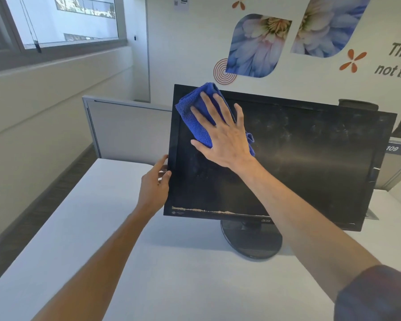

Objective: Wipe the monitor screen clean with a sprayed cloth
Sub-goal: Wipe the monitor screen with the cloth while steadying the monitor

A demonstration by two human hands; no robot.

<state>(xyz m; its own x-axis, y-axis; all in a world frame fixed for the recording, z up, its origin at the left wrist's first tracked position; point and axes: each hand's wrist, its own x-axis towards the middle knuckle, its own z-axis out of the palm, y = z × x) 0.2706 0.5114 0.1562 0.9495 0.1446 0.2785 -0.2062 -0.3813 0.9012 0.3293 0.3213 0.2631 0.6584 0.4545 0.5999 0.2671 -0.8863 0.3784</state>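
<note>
Up at the screen's top-left corner, the right hand (225,137) is pressing the folded blue cloth (195,117) flat, fingers spread wide. Left hand (154,185) is pinching the Acer monitor (310,163) by its left bezel, steadying it on the white surface (148,262). Dusty glass is stretching away rightward and down, so that's where the wiping is heading.

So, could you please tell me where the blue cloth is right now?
In the head view, the blue cloth lies flat against the monitor screen's upper left corner, pressed there under the right hand.
</note>
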